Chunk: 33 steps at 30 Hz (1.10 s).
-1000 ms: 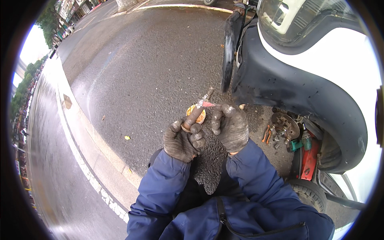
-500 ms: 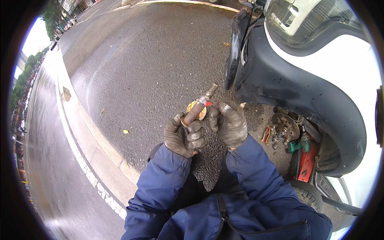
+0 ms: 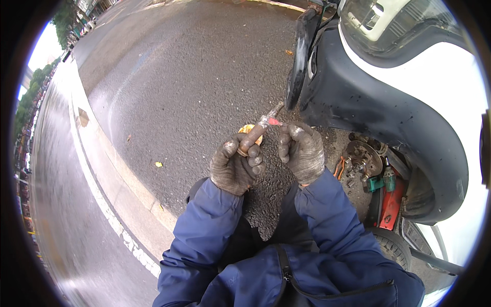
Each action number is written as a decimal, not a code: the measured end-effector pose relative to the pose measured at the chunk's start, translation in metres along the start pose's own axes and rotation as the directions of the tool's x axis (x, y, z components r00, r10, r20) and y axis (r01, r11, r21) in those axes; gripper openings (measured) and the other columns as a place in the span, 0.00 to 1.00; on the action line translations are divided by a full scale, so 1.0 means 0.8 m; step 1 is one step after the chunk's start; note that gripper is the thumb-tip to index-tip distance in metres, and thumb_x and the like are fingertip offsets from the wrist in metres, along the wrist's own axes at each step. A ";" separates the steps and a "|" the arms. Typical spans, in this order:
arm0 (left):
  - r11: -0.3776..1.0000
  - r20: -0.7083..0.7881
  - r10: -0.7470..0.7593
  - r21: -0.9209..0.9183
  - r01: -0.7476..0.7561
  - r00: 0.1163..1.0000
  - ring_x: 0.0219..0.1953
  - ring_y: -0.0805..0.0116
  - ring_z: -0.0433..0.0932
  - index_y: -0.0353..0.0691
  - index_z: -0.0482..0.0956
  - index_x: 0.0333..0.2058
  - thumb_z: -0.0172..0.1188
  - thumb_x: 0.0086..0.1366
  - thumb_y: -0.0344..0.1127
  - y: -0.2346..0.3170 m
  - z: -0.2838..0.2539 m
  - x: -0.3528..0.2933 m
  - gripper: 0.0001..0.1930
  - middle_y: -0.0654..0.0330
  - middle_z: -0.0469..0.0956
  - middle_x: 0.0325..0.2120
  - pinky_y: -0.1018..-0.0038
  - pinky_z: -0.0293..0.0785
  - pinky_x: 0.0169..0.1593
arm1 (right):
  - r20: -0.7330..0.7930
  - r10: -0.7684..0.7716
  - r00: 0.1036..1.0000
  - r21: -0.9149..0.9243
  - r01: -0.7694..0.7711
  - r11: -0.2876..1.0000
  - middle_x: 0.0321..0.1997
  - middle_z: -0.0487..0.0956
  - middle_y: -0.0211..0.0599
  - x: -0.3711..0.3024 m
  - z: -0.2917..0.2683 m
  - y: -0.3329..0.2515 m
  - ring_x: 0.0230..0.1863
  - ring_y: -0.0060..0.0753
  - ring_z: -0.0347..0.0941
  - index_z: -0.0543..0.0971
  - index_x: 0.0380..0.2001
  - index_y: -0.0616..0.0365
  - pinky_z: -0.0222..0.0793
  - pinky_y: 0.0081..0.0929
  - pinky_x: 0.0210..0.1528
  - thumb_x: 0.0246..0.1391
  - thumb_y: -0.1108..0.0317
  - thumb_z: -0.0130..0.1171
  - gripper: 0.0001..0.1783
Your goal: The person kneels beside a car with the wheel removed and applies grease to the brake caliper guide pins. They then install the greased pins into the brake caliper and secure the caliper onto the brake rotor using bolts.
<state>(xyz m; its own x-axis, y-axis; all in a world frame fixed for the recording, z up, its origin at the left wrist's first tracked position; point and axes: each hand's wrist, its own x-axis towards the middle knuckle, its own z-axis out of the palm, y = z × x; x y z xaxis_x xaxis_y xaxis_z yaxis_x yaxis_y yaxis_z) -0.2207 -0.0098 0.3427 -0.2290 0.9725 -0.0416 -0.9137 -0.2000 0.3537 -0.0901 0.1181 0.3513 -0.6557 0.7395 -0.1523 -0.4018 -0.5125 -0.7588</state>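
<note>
Tub (image 3: 242, 130), yellowish contents (image 3: 247, 129) | left hand (image 3: 236, 165) holding brown cylindrical part (image 3: 252, 138) | right hand (image 3: 303, 151) beside red piece (image 3: 274, 122), cannot tell grip

Grey asphalt (image 3: 189, 77) meets a pale kerb (image 3: 120, 187), green trees (image 3: 62, 25) beyond.

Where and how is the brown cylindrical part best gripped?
Wrap a hand around the thick lower barrel of the brown cylindrical part, coming from the lower left, much as the left hand does. It slants up to the right and narrows toward the far end, with a red patch between, so the barrel probably gives the steadiest hold.
</note>
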 end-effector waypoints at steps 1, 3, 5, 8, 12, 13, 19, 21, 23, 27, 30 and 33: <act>1.000 0.013 0.002 0.015 -0.002 1.000 0.30 0.65 0.75 0.40 0.75 0.36 0.63 0.57 0.46 0.001 -0.001 0.002 0.16 0.58 0.76 0.28 0.68 0.72 0.31 | 0.037 0.001 0.999 0.021 -0.002 1.000 0.23 0.75 0.34 -0.001 -0.002 0.001 0.17 0.23 0.70 0.77 0.37 0.68 0.63 0.20 0.16 0.60 0.67 0.50 0.12; 1.000 0.016 0.004 0.020 -0.004 1.000 0.31 0.65 0.76 0.39 0.75 0.36 0.63 0.58 0.45 0.000 -0.002 0.004 0.16 0.58 0.76 0.29 0.68 0.73 0.32 | 0.029 0.040 0.999 0.045 -0.042 0.998 0.22 0.75 0.33 -0.004 -0.007 0.001 0.16 0.23 0.70 0.77 0.36 0.67 0.63 0.19 0.15 0.60 0.67 0.50 0.12; 1.000 -0.003 0.006 0.005 -0.006 1.000 0.32 0.65 0.77 0.38 0.75 0.36 0.64 0.58 0.44 0.000 -0.001 0.006 0.16 0.57 0.77 0.29 0.67 0.75 0.33 | 0.009 0.078 0.997 0.036 -0.078 0.996 0.22 0.75 0.33 -0.006 -0.011 -0.002 0.16 0.23 0.70 0.77 0.35 0.67 0.63 0.18 0.15 0.60 0.67 0.51 0.12; 0.994 0.024 0.053 0.097 -0.055 0.998 0.31 0.65 0.77 0.36 0.75 0.36 0.65 0.57 0.44 0.000 0.004 0.008 0.17 0.58 0.77 0.29 0.67 0.75 0.33 | 0.023 0.062 0.998 0.021 -0.062 0.998 0.22 0.75 0.32 -0.009 -0.013 -0.009 0.16 0.22 0.70 0.77 0.35 0.67 0.63 0.17 0.14 0.59 0.67 0.51 0.12; 0.937 -0.062 0.188 0.309 -0.161 0.980 0.30 0.64 0.77 0.33 0.72 0.40 0.66 0.56 0.44 -0.007 0.013 0.004 0.21 0.56 0.77 0.30 0.67 0.76 0.32 | 0.024 0.042 0.999 0.041 -0.043 0.998 0.22 0.75 0.32 -0.013 -0.007 -0.012 0.16 0.21 0.70 0.78 0.35 0.66 0.63 0.16 0.14 0.59 0.67 0.51 0.11; 0.900 -0.073 0.229 0.395 -0.183 0.971 0.29 0.64 0.77 0.33 0.71 0.41 0.67 0.56 0.43 -0.009 0.014 0.003 0.22 0.55 0.77 0.30 0.67 0.76 0.32 | 0.010 0.006 1.000 -0.026 -0.006 1.000 0.22 0.75 0.31 -0.013 -0.006 -0.012 0.16 0.20 0.70 0.78 0.35 0.65 0.63 0.16 0.15 0.59 0.67 0.51 0.11; 0.430 0.116 0.526 0.819 -0.381 0.843 0.30 0.66 0.76 0.32 0.69 0.43 0.64 0.59 0.34 -0.026 0.009 0.002 0.18 0.52 0.74 0.34 0.70 0.77 0.34 | -0.076 -0.087 0.993 -0.293 0.061 0.954 0.20 0.74 0.31 -0.008 -0.005 -0.017 0.14 0.19 0.67 0.78 0.32 0.65 0.60 0.15 0.13 0.59 0.67 0.53 0.10; 0.280 0.164 0.530 0.892 -0.354 0.832 0.31 0.67 0.76 0.32 0.68 0.43 0.62 0.59 0.29 -0.027 0.005 0.000 0.15 0.53 0.74 0.35 0.71 0.77 0.35 | -0.083 -0.076 0.994 -0.354 0.042 0.934 0.19 0.74 0.30 -0.004 -0.007 -0.024 0.13 0.17 0.66 0.78 0.32 0.64 0.60 0.14 0.13 0.59 0.66 0.53 0.11; 0.146 0.247 0.525 0.917 -0.372 0.815 0.34 0.68 0.76 0.32 0.70 0.43 0.59 0.58 0.23 -0.025 0.002 0.000 0.14 0.55 0.74 0.35 0.71 0.76 0.39 | -0.066 -0.053 0.996 -0.388 0.023 0.921 0.18 0.73 0.28 0.001 -0.009 -0.031 0.13 0.15 0.65 0.78 0.31 0.63 0.59 0.14 0.13 0.59 0.66 0.54 0.11; 0.009 0.337 0.486 0.921 -0.390 0.807 0.37 0.69 0.75 0.33 0.72 0.43 0.60 0.55 0.20 -0.020 0.001 -0.002 0.16 0.57 0.74 0.35 0.72 0.74 0.42 | -0.038 -0.031 0.999 -0.487 0.009 0.873 0.19 0.73 0.28 0.012 -0.010 -0.042 0.14 0.14 0.65 0.78 0.33 0.65 0.58 0.13 0.13 0.58 0.68 0.53 0.10; -0.029 0.360 0.455 0.920 -0.391 0.814 0.37 0.69 0.75 0.33 0.73 0.42 0.60 0.52 0.17 -0.016 0.003 0.000 0.17 0.57 0.74 0.34 0.72 0.73 0.42 | -0.027 -0.036 0.999 -0.526 0.017 0.850 0.19 0.72 0.27 0.021 -0.009 -0.045 0.15 0.14 0.65 0.79 0.31 0.63 0.59 0.14 0.14 0.58 0.69 0.53 0.09; -0.111 0.408 0.419 0.910 -0.400 0.811 0.37 0.68 0.76 0.34 0.73 0.42 0.60 0.50 0.16 -0.010 0.005 0.000 0.18 0.56 0.75 0.34 0.73 0.73 0.41 | -0.007 -0.037 0.999 -0.598 0.025 0.801 0.18 0.72 0.27 0.031 -0.005 -0.045 0.16 0.15 0.66 0.79 0.29 0.63 0.59 0.16 0.15 0.58 0.69 0.53 0.09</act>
<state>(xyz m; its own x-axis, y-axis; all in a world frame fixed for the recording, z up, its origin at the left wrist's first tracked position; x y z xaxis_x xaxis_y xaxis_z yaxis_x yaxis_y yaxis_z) -0.2122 -0.0076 0.3433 -0.4317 0.7535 0.4959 0.4982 -0.2591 0.8274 -0.0890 0.1564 0.3727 -0.6361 0.7608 -0.1289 0.0443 -0.1308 -0.9904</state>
